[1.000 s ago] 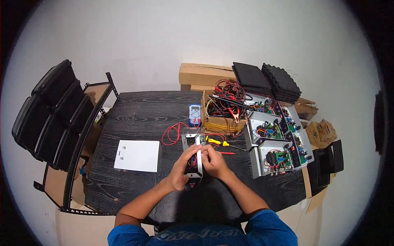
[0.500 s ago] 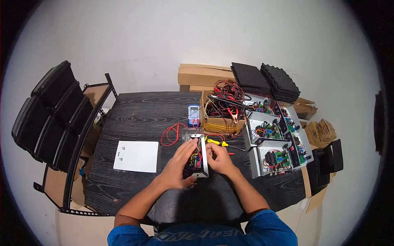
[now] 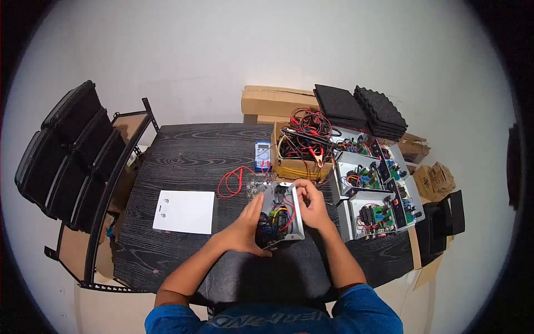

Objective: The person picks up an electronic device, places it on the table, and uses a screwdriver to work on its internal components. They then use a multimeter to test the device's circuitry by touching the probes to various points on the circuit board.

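Observation:
An open white metal enclosure (image 3: 298, 225) is tilted so that its inside faces me, showing red, yellow, blue and black wires (image 3: 285, 214) and dark components. My left hand (image 3: 245, 227) grips its left side, with the fingers stretched along the edge and the thumb at the near corner. Curled fingers of my right hand (image 3: 313, 205) hold the right wall from outside; the fingertips are partly hidden. Just beyond the enclosure lies a clear plastic piece (image 3: 257, 181). A blue-and-white multimeter (image 3: 262, 156) stands farther back, with a red test lead (image 3: 227, 186) looping left.
A white panel (image 3: 184, 212) with small holes lies on the black table (image 3: 189, 150) at left. To the right stand several similar open enclosures (image 3: 356, 220). A cardboard box (image 3: 300, 168) full of cables is behind. Black cases (image 3: 69, 161) are stacked left, near a shelf frame (image 3: 114, 206).
Both hands have tipped the enclosure open toward me, its right wall moving right, so more wiring shows. The yellow tool beside it is now hidden.

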Demonstrator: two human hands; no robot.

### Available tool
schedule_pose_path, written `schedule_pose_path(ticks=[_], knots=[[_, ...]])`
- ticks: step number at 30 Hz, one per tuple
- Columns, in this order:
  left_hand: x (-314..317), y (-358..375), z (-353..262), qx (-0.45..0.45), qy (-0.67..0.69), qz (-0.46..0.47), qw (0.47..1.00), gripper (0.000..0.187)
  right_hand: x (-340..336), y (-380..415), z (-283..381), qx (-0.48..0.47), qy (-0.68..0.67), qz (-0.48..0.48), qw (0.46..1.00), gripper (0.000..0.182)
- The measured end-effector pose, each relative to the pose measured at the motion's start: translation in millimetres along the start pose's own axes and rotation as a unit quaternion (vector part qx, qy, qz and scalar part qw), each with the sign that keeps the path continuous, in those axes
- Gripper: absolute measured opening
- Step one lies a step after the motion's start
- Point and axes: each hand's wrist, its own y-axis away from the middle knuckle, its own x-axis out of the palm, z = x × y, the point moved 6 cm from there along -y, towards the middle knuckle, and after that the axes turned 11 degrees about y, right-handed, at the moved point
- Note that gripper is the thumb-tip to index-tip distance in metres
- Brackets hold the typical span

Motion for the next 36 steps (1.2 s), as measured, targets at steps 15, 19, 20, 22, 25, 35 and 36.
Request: schedule_pose_path(ticks=[15, 19, 20, 22, 25, 35, 36], knots=[[-16, -2, -32, 0.014, -0.085, 0.018, 0.996, 0.147, -41, -6, -26, 0.05, 0.098, -0.063, 0.992, 0.012], [-5, -1, -28, -0.018, -0.152, 0.059, 0.986, 0.147, -35, -7, -28, 0.044, 0.104, -0.044, 0.993, 0.012], [-3, 0, -25, -0.025, -0.167, 0.064, 0.983, 0.147, -32, -6, -31, 0.046, 0.102, -0.033, 0.993, 0.012], [1, 0, -21, -0.029, -0.17, 0.064, 0.983, 0.148, -29, -6, -32, 0.042, 0.112, -0.026, 0.992, 0.013], [5, -1, -14, -0.025, -0.179, 0.061, 0.982, 0.148, -24, -7, -21, 0.039, 0.132, -0.02, 0.99, 0.013], [12, -3, -11, -0.011, -0.196, 0.07, 0.978, 0.142, 67, -74, -19, -0.1, 0.408, 0.144, 0.896, 0.019], [12, -2, -10, -0.011, -0.201, 0.071, 0.977, 0.142, 82, -79, -33, -0.114, 0.433, 0.182, 0.875, 0.019]])
